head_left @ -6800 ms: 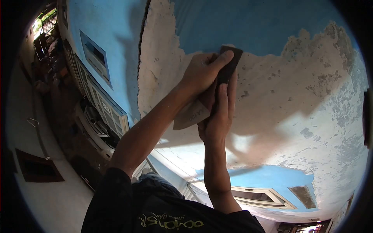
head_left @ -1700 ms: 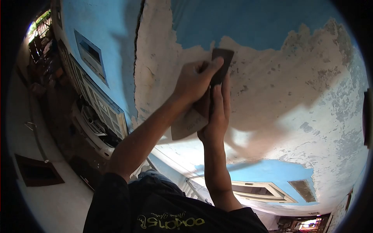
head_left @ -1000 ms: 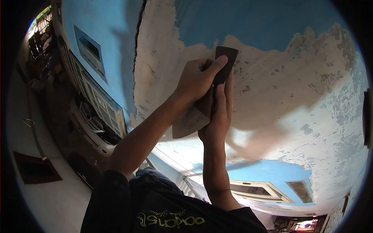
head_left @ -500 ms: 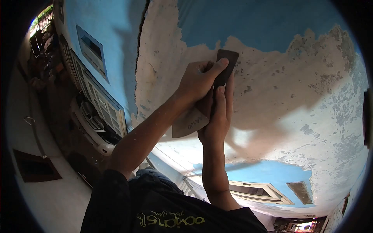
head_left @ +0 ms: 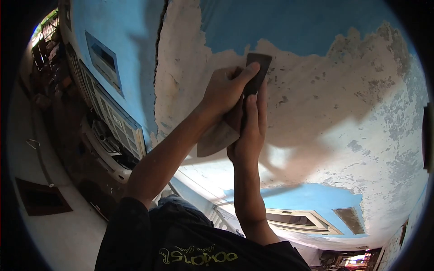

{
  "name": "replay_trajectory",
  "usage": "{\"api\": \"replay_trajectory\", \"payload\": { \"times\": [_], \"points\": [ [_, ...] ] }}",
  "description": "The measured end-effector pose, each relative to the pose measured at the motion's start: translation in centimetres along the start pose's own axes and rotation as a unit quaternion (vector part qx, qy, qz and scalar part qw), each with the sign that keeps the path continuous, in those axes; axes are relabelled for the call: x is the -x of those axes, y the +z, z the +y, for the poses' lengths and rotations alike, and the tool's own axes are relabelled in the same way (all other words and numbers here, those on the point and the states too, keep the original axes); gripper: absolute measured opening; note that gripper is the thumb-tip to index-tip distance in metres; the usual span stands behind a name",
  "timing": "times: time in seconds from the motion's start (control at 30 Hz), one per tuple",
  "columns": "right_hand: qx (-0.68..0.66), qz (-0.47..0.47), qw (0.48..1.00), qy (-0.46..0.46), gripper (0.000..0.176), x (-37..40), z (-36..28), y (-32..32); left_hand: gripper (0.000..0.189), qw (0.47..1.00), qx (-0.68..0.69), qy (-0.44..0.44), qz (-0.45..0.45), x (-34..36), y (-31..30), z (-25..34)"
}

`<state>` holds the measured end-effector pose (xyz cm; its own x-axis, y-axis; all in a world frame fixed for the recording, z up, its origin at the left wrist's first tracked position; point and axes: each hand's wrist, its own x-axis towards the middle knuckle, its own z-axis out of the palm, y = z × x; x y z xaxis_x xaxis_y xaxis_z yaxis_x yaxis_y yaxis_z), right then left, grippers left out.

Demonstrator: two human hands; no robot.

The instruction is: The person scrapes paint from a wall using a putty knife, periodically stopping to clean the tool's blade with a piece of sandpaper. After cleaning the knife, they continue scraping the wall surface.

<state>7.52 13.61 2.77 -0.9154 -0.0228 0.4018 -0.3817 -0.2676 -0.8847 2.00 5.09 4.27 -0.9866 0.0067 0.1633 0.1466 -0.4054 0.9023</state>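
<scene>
I am pressing a folded sheet of sandpaper [head_left: 257, 67] flat against the wall [head_left: 325, 104], right at the ragged line where the blue paint [head_left: 289, 27] is giving way to bare plaster [head_left: 181, 72]. My left hand [head_left: 224, 92] is closing over the sheet from the side, its forefinger lying along the dark upper end. My right hand [head_left: 247, 135] is backing it from below, with its fingers [head_left: 257, 106] stretched up the strip, so both hands are gripping the sandpaper and neither is free.

Since half a second ago the dark end is sitting a little higher and further left, closer to the paint edge. The loose pale flap [head_left: 214, 140] under my left palm is turning too, so the printed grit mark I could read a moment back is no longer showing. Over the last few seconds the pad is only sliding back and forth across this same small stretch. I am judging that the rubbing is staying on this one bit of the border, with the paint line here looking much the same as before.

A dark crack [head_left: 158, 49] is running down the corner to my left, beside a white window grille [head_left: 113, 122]
</scene>
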Motion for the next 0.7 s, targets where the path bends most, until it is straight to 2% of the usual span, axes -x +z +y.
{"api": "replay_trajectory", "payload": {
  "times": [0.1,0.23,0.37,0.43,0.7],
  "points": [
    [-0.008,0.005,1.000,-0.011,0.057,-0.8,0.2,0.5,0.052,0.999,-0.030,0.027,-0.009,-0.9,-0.4,0.6],
    [0.002,0.003,1.000,0.004,0.055,-0.6,-0.6,0.9,0.048,1.000,-0.016,-0.012,-0.015,-0.5,-0.5,0.8],
    [0.005,0.006,1.000,-0.018,0.055,-1.0,0.2,1.0,0.049,0.999,-0.044,0.017,-0.009,-1.4,-0.9,0.4],
    [0.024,0.007,0.999,-0.021,0.055,-1.1,0.3,0.8,0.051,0.999,-0.040,0.005,-0.009,-1.4,-0.8,0.8],
    [-0.019,0.031,0.999,0.010,0.054,-0.7,-0.4,1.9,0.047,0.999,-0.032,-0.003,-0.027,-0.9,-1.0,2.0]
  ]
}}
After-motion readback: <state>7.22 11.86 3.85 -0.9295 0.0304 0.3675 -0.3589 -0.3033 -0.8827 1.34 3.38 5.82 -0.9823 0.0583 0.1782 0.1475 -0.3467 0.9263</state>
